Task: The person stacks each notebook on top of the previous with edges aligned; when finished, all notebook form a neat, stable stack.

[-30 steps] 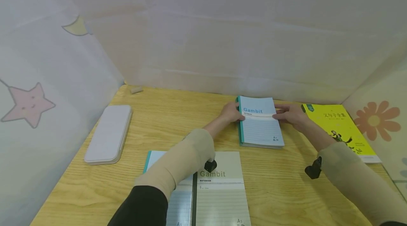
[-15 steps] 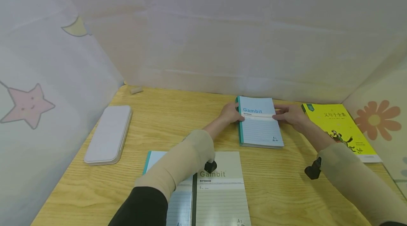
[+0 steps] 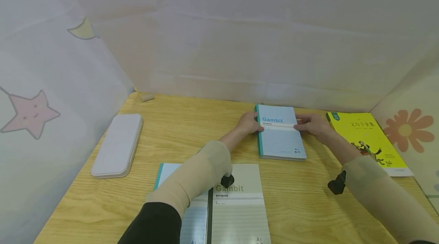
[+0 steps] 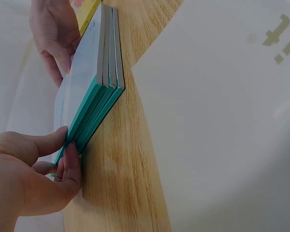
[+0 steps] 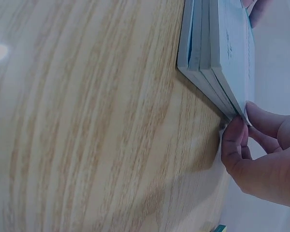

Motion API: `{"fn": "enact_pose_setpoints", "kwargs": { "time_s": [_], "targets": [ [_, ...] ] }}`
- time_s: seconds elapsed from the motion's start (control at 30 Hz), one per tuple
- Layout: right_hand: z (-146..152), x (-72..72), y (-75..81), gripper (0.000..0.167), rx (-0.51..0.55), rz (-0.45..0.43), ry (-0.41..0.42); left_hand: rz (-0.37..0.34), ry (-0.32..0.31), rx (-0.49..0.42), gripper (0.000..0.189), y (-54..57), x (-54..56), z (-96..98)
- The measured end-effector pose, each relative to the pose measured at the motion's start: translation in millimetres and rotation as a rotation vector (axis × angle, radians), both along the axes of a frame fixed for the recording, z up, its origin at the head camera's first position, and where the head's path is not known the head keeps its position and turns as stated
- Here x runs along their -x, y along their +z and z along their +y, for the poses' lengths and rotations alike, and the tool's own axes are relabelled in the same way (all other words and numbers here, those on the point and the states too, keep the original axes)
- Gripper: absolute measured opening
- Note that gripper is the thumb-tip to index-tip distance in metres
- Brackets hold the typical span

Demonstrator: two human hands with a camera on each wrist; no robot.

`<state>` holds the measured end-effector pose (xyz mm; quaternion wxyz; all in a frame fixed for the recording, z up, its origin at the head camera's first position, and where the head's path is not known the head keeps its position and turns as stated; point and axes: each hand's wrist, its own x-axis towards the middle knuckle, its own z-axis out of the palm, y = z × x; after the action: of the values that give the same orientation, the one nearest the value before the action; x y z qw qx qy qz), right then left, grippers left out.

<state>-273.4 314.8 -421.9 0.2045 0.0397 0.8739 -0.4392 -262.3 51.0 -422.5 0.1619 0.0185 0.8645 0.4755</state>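
A stack of three light-blue Gambit notebooks [image 3: 282, 137] with teal spines lies at the back of the table, right of centre. My left hand [image 3: 249, 122] grips its spine side, thumb on the top cover and fingers along the spines [image 4: 94, 108]. On the opposite edge my right hand [image 3: 315, 125] pinches the stack, its thumb over the cover and its fingers against the page edges [image 5: 217, 84]. In both wrist views the notebooks lie nearly flush, one on another. Part of each hand's fingers is hidden behind the stack.
A beige Gambit notebook [image 3: 240, 213] and a blue one [image 3: 195, 213] lie side by side in front, partly under my left sleeve. A yellow book [image 3: 367, 137] lies at the right, a white case [image 3: 117, 145] at the left. A small grey block [image 3: 148, 97] sits near the back edge.
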Motion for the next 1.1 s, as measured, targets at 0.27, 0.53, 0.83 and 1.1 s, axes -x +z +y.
{"fn": "enact_pose_setpoints", "kwargs": {
  "time_s": [0.27,0.53,0.83,1.1],
  "targets": [
    [1,-1.5,-0.6,0.069,-0.030,-0.005,0.025,0.008,-0.006,-0.001,0.067,-0.2,-1.9,-0.8],
    [-2,-3.4,-0.8,0.068,-0.047,-0.014,0.034,0.017,-0.022,-0.061,0.063,-3.1,-3.9,-4.1],
    [1,-4.5,-8.2,0.070,-0.003,-0.041,0.039,0.000,-0.047,-0.035,0.050,-7.8,-3.5,-5.2],
    [-3,-14.9,0.3,0.070,0.051,0.115,-0.027,-0.004,-0.087,-0.095,0.027,1.9,-1.7,-29.8]
  ]
}}
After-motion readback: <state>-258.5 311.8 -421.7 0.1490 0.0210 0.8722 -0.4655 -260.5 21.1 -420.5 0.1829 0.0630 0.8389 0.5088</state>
